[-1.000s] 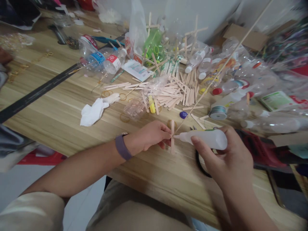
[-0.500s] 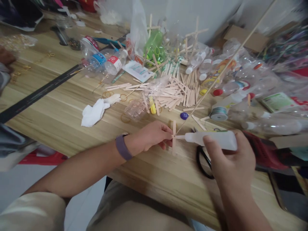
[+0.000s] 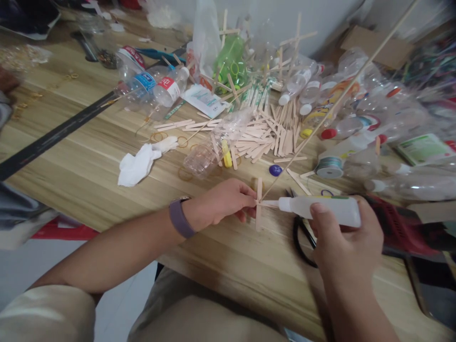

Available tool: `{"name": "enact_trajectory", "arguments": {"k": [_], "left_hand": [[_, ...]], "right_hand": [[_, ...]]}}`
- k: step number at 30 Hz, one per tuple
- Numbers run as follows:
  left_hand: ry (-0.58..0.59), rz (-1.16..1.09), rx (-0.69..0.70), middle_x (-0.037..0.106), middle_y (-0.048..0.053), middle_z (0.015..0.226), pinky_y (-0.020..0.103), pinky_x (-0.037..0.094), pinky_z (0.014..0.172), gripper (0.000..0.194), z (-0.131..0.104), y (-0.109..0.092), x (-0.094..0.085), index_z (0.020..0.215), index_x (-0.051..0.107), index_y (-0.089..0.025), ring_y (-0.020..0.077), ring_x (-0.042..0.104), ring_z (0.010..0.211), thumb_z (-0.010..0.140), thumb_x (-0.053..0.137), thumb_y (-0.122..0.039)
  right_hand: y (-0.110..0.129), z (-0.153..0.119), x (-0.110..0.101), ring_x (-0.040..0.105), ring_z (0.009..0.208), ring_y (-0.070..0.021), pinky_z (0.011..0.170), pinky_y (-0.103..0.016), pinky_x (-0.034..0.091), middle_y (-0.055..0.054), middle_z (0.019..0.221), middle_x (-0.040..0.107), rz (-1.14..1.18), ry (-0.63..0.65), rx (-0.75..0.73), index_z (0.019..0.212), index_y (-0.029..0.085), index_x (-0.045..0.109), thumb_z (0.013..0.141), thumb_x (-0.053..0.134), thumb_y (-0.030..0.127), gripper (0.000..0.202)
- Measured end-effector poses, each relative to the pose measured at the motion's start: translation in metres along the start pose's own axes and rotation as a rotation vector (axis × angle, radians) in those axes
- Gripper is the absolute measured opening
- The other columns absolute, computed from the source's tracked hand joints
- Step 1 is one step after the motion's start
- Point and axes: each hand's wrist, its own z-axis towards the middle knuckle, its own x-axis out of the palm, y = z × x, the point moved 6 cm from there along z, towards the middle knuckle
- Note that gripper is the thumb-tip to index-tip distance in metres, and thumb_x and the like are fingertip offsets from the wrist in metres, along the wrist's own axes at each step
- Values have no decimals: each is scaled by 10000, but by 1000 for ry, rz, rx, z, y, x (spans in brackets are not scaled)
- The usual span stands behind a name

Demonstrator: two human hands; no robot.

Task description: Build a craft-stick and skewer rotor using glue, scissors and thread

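My left hand (image 3: 237, 199) pinches one end of a cross of wooden craft sticks (image 3: 259, 218) above the table. A long thin wooden skewer (image 3: 320, 126) slants from the centre of the cross toward the upper right. In my right hand (image 3: 347, 242), a white glue bottle (image 3: 327, 209) lies sideways, its narrow nozzle pointing left at the middle of the cross. Whether the tip touches the wood, I cannot tell. Black-handled scissors (image 3: 302, 242) lie on the table below the bottle, partly hidden by my right hand.
Loose craft sticks (image 3: 256, 140) are heaped ahead, by a clear crumpled bottle (image 3: 204, 156). Several plastic bottles (image 3: 402, 118) crowd the right side. White tissue (image 3: 135, 166) and a long dark strip (image 3: 60, 133) lie left. A phone (image 3: 432, 285) rests at the lower right.
My right hand and the glue bottle have shifted slightly right, the nozzle still near the cross's centre. My left hand keeps its pinch; the view has turned a little.
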Motion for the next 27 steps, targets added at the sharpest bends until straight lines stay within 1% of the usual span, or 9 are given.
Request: {"name": "enact_trajectory", "arguments": {"k": [4, 8, 15, 20, 24, 27], "left_hand": [[-16, 3, -17, 624, -10, 605, 220, 424, 482, 237, 0, 0, 0, 626, 641, -116, 76, 491, 459, 815, 515, -48], [-18, 6, -30, 613, -14, 584, 222, 428, 485, 243, -1, 0, 1, 621, 642, -114, 74, 482, 445, 812, 512, -39], [-22, 0, -32, 602, -20, 557, 219, 422, 474, 261, -1, 1, 0, 602, 630, -115, 67, 459, 419, 820, 509, -36], [-20, -14, -42, 603, -21, 556, 207, 406, 464, 261, -1, 0, 0, 604, 634, -115, 61, 457, 419, 819, 510, -35], [-9, -25, -53, 596, -26, 544, 198, 388, 454, 264, -3, -2, 1, 607, 629, -115, 58, 447, 415, 825, 503, -35], [13, -36, -57, 608, -16, 552, 198, 386, 460, 266, -4, -3, 3, 603, 629, -113, 65, 466, 436, 830, 506, -46]], "right_hand": [[-3, -1, 3, 445, 496, -127, 441, -251, 370, 51, 592, 466, 4, 28, 6, 732, 221, 484, 657, 739, 484, 374], [-3, -2, 3, 430, 494, -126, 436, -247, 371, 60, 583, 443, -22, 38, -5, 723, 225, 472, 667, 731, 497, 379], [9, -4, 1, 402, 476, -124, 431, -243, 314, 55, 559, 450, -145, 12, -74, 692, 224, 465, 656, 698, 505, 366], [9, -5, 1, 397, 465, -127, 433, -248, 308, 59, 553, 446, -208, 23, -150, 693, 228, 462, 673, 681, 519, 364], [5, -6, -2, 429, 482, -139, 447, -257, 331, 41, 589, 489, -177, 21, -185, 730, 221, 509, 672, 689, 525, 358], [3, -7, -8, 465, 505, -150, 466, -267, 363, 23, 623, 521, -116, -24, -172, 757, 215, 537, 665, 707, 517, 359]]}}
